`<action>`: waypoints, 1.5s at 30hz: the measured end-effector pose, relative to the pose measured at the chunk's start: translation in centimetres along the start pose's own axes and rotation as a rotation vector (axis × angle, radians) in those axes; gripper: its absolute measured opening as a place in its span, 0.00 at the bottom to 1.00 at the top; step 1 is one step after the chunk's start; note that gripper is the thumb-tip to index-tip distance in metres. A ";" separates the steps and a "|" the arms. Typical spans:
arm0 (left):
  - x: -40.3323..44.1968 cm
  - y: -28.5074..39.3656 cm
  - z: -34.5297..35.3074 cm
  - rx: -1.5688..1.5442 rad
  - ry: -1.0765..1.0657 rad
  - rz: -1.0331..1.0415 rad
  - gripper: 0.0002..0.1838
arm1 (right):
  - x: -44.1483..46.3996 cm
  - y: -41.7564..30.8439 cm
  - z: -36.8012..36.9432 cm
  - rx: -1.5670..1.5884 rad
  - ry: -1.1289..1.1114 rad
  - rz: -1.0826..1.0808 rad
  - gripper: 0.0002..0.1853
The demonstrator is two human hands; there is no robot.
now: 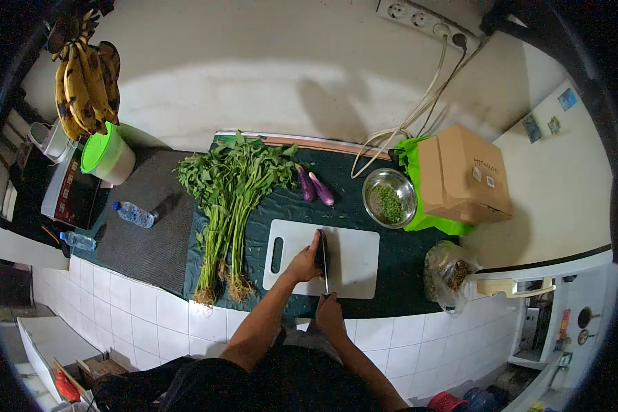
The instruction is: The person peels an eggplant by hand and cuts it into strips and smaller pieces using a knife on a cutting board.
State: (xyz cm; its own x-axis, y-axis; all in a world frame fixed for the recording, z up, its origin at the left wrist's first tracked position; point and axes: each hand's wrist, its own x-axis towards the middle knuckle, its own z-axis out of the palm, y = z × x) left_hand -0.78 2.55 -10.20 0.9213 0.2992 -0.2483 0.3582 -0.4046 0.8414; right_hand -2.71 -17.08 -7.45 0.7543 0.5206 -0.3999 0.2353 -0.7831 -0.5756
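A white cutting board (353, 257) with a handle slot lies on the dark green cloth. My right hand (329, 316) is closed round the handle of a knife (325, 268), whose blade points away from me over the board. Just left of the blade, my left hand (305, 266) is closed on a dark, long thing (321, 253); fingers and blade hide most of it, so its kind is unclear. Two purple eggplants (305, 184) lie beyond the board. To its left is a big bunch of leafy greens (237, 199) with roots on.
A steel bowl (408, 189) of chopped greens, a cardboard box (463, 175) on a green bag and a clear plastic bag (448, 278) stand right. Water bottles (134, 214), a green-rimmed bucket (113, 158) and hanging bananas (82, 86) are left. Cables (419, 103) run down the wall.
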 end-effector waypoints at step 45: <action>-0.7 1.3 -1.6 -0.058 -0.007 0.051 0.71 | -0.7 1.3 1.4 -0.107 0.114 -0.070 0.20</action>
State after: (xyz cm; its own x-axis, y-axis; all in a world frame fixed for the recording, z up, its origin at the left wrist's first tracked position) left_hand -1.17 3.16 -8.18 0.9391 0.2738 -0.2078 0.3020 -0.3685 0.8792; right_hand -3.79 -17.98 -8.90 0.7969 0.5383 -0.2742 0.3495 -0.7810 -0.5176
